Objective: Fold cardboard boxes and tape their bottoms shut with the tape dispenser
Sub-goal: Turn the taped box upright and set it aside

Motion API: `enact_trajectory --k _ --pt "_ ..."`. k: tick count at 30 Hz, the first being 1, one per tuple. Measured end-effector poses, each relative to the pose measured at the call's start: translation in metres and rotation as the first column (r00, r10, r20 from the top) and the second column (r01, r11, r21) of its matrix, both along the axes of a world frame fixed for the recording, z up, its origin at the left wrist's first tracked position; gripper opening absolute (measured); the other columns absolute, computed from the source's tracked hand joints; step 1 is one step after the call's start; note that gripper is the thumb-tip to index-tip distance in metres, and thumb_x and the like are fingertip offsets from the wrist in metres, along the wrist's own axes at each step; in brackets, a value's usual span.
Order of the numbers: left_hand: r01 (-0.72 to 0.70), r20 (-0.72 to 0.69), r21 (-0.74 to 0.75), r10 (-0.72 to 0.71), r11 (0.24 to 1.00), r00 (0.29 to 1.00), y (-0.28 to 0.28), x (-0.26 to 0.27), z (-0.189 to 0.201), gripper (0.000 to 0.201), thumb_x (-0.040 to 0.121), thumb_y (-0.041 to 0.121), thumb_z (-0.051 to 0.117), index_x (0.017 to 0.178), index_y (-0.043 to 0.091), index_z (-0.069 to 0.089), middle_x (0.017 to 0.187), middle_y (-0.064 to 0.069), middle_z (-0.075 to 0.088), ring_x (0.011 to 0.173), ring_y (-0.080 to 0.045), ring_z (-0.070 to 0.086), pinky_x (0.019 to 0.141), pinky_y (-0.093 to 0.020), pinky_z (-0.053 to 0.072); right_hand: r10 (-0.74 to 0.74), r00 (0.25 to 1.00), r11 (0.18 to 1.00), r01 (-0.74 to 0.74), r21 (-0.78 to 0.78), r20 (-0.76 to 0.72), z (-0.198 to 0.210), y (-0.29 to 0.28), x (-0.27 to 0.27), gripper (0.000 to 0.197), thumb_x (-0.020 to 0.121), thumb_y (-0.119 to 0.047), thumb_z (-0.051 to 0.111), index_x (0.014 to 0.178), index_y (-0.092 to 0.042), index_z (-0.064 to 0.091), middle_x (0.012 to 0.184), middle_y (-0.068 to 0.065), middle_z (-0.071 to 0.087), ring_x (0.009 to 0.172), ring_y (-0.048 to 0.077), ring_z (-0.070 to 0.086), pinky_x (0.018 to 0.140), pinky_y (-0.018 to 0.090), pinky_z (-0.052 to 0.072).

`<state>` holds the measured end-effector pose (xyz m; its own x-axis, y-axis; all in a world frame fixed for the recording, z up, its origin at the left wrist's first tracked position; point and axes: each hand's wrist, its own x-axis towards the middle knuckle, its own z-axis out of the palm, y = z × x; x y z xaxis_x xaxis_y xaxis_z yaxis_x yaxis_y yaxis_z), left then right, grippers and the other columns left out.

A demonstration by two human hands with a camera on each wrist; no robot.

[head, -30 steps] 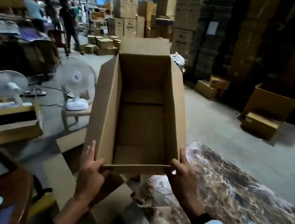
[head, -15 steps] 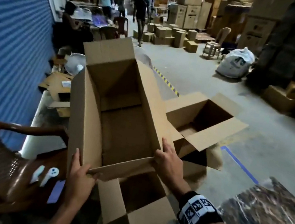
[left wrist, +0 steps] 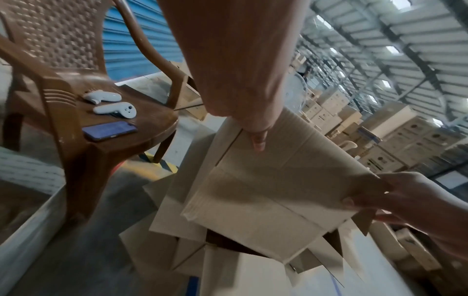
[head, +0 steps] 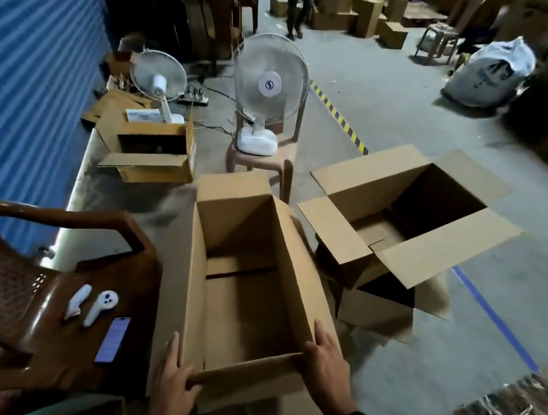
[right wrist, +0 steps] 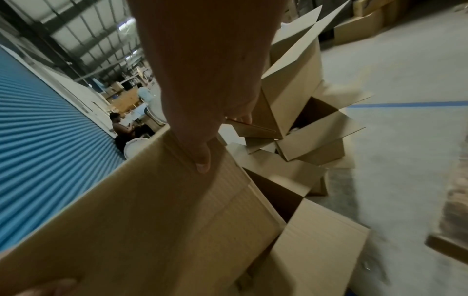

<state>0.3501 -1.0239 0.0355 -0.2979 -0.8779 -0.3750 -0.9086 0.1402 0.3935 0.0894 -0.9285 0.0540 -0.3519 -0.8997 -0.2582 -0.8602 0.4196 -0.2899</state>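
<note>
Between the two hands, an open cardboard box hangs empty, its near corners clamped by the left hand and right hand; beyond the right fingers, another open box sits on the floor.

The box sits near centre, the left hand at its near-left corner and the right hand at its near-right. A chair stands left, with two controllers and a phone on its seat. Open boxes lie right; two fans stand farther back.
</note>
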Motion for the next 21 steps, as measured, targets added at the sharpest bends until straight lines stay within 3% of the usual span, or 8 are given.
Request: enact_trajectory --k 3,6,10,16,21 --pt "0.079 0.013 -0.052 -0.079 0.996 0.997 -0.010 -0.013 -0.010 0.024 0.087 0.026 0.070 0.104 0.040 0.060 0.152 0.007 -0.024 0.144 -0.015 -0.018 0.121 -0.037 0.014 -0.055 0.998 0.997 0.056 0.047 -0.024 -0.009 0.007 -0.009 0.027 0.095 -0.041 0.058 0.118 -0.029 0.064 0.164 0.006 0.016 0.142 0.025 0.031 0.101 0.033 0.049" --pt "0.166 0.016 -0.086 -0.165 0.982 0.986 -0.026 -0.018 -0.021 0.028 0.082 0.025 0.074 0.093 0.044 0.056 0.160 0.005 -0.013 0.147 -0.019 -0.013 0.121 -0.043 0.022 -0.105 0.994 0.987 0.105 0.125 -0.006 -0.013 0.009 -0.013 0.031 0.096 -0.045 0.055 0.122 -0.031 0.063 0.165 0.005 0.009 0.144 0.026 0.026 0.103 0.036 0.046" --pt "0.229 0.029 -0.091 -0.228 0.969 0.973 -0.052 -0.008 -0.028 0.039 0.078 0.020 0.078 0.080 0.044 0.048 0.162 0.005 -0.006 0.150 -0.021 -0.008 0.119 -0.045 0.028 -0.106 0.990 0.978 0.086 0.192 0.096 -0.015 0.002 -0.008 0.026 0.096 -0.046 0.054 0.114 -0.031 0.066 0.165 0.007 0.007 0.143 0.027 0.027 0.107 0.037 0.043" --pt "0.266 0.042 -0.087 -0.264 0.960 0.964 -0.108 0.016 -0.017 0.031 0.079 0.017 0.077 0.080 0.039 0.055 0.161 0.010 -0.010 0.150 -0.018 -0.003 0.117 -0.042 0.030 -0.065 0.989 0.982 0.040 0.186 0.130 -0.023 -0.023 0.020 0.027 0.099 -0.043 0.048 0.115 -0.028 0.064 0.163 0.015 0.008 0.136 0.032 0.033 0.108 0.041 0.042" --pt "0.282 0.176 0.028 -0.283 0.959 0.943 -0.112 0.020 -0.027 0.026 0.081 0.028 0.076 0.084 0.036 0.052 0.164 -0.002 -0.012 0.151 -0.025 0.001 0.118 -0.040 0.029 -0.005 0.980 0.988 -0.027 0.154 0.201 -0.036 -0.031 0.021 0.025 0.099 -0.036 0.051 0.119 -0.027 0.063 0.147 0.003 0.035 0.119 0.022 0.044 0.097 0.038 0.050"
